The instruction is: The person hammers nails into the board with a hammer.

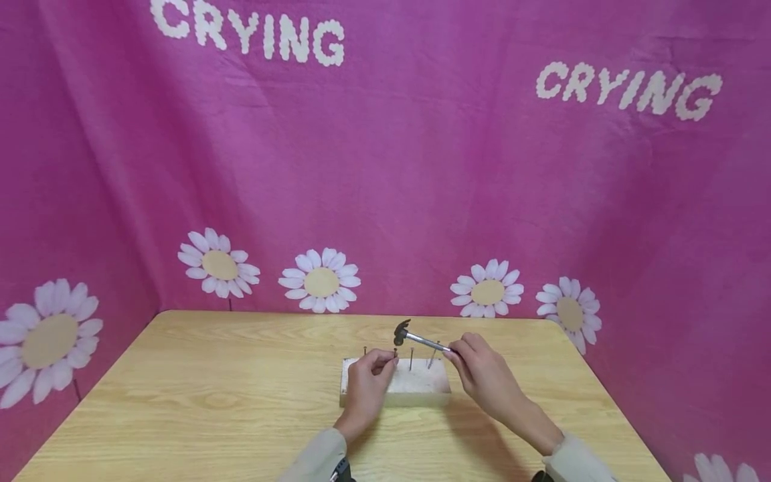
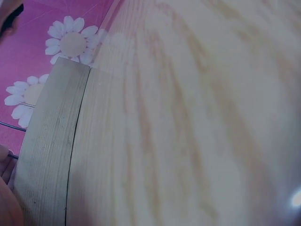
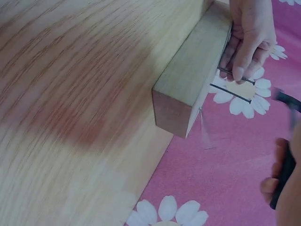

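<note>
A pale wooden block lies on the table with several nails standing in its top. My left hand pinches one nail between thumb and fingers, and its head pokes out above them. To the right, my right hand grips a claw hammer by its dark handle. The hammer's head is just above the pinched nail, apart from it in the right wrist view. Right of the left hand stands an upright nail, and beyond it a tilted nail. Another nail rises behind the left hand.
The block rests on a light wood-grain table, close to its far edge. A pink cloth with white daisies and lettering hangs behind and along both sides. In the left wrist view, the block's side fills the left part.
</note>
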A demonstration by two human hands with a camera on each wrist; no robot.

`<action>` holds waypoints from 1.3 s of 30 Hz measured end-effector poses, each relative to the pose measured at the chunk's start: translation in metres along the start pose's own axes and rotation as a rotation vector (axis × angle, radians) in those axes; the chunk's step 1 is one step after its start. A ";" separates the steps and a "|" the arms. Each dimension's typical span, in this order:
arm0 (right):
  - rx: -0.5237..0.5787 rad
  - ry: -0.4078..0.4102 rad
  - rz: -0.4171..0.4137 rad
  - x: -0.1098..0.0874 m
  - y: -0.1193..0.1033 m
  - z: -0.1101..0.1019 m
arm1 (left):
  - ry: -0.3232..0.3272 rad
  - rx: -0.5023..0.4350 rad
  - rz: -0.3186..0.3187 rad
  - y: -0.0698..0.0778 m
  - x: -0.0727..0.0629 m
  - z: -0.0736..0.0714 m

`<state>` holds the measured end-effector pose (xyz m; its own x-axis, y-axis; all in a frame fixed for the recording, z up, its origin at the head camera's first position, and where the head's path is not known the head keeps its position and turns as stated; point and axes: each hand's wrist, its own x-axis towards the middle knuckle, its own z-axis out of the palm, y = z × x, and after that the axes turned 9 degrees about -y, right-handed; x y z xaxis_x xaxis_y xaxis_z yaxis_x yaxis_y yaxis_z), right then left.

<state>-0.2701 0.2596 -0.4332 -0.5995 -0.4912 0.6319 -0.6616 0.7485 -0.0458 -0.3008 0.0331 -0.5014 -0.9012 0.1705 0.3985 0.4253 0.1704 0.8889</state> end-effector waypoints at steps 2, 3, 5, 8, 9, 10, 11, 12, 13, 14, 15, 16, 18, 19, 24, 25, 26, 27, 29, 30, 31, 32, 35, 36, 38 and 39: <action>0.035 0.032 0.020 0.001 -0.001 0.000 | -0.008 -0.001 -0.003 -0.001 -0.001 0.000; 0.044 0.038 0.024 0.001 -0.001 0.000 | -0.007 -0.003 -0.006 -0.001 -0.001 0.000; 0.033 0.019 0.020 0.001 -0.002 0.000 | -0.005 -0.001 -0.008 -0.001 -0.001 0.000; -0.011 -0.041 0.007 0.000 -0.002 0.001 | 0.000 0.000 -0.001 -0.001 0.000 0.000; -0.024 -0.053 0.002 0.000 -0.002 0.002 | 0.000 -0.003 0.000 -0.001 0.000 0.000; -0.029 -0.058 -0.003 0.000 -0.001 0.001 | 0.001 -0.002 0.007 -0.001 0.000 0.000; -0.026 -0.056 -0.004 0.000 -0.001 0.001 | 0.001 -0.004 0.011 -0.001 0.000 0.000; -0.018 -0.048 -0.003 0.000 0.000 0.001 | 0.004 -0.001 0.019 -0.001 0.000 0.000; -0.013 -0.035 -0.004 0.001 0.000 0.000 | 0.008 0.001 0.023 -0.001 0.000 0.000; -0.008 -0.020 -0.004 0.002 0.001 0.000 | 0.009 0.001 0.021 0.000 0.000 0.000; 0.000 -0.007 -0.001 0.002 0.001 -0.001 | 0.012 0.004 0.023 0.000 0.000 0.000; 0.007 0.005 0.004 0.003 0.002 -0.002 | 0.012 0.007 0.021 0.000 0.000 0.000; 0.017 0.019 0.028 0.004 0.004 -0.004 | 0.008 0.009 0.018 0.001 0.000 0.000; 0.023 0.021 0.044 0.004 0.004 -0.005 | 0.003 0.007 0.011 0.001 0.000 0.000; 0.062 -0.001 0.138 0.002 0.008 -0.010 | -0.015 0.021 0.014 0.003 0.000 0.000; 0.066 -0.004 0.153 0.001 0.009 -0.011 | -0.016 0.022 0.017 0.003 -0.001 0.000; 0.066 -0.006 0.166 0.000 0.010 -0.012 | -0.015 0.024 0.020 0.003 -0.001 0.000; 0.064 -0.006 0.176 0.000 0.012 -0.013 | -0.014 0.023 0.022 0.004 -0.001 0.001; 0.060 0.000 0.191 -0.001 0.015 -0.015 | -0.007 0.024 0.024 0.004 -0.002 0.001; 0.059 0.006 0.197 -0.001 0.016 -0.016 | -0.001 0.027 0.028 0.005 -0.003 0.001; 0.058 0.016 0.198 -0.001 0.018 -0.017 | 0.004 0.032 0.022 0.007 -0.004 0.000; 0.059 0.022 0.199 0.000 0.019 -0.018 | 0.011 0.039 0.022 0.009 -0.006 0.000; 0.064 0.050 0.199 0.000 0.024 -0.021 | 0.025 0.098 0.040 0.018 -0.011 0.000; 0.063 0.058 0.201 0.000 0.025 -0.022 | 0.030 0.129 0.056 0.022 -0.013 0.001; 0.064 0.065 0.210 0.000 0.028 -0.023 | 0.048 0.205 0.112 0.029 -0.016 0.002; 0.065 0.067 0.216 0.000 0.029 -0.024 | 0.058 0.248 0.147 0.033 -0.016 0.001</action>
<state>-0.2787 0.2914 -0.4161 -0.7006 -0.2900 0.6520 -0.5499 0.8017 -0.2342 -0.2724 0.0372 -0.4791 -0.8288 0.1564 0.5372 0.5524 0.3812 0.7413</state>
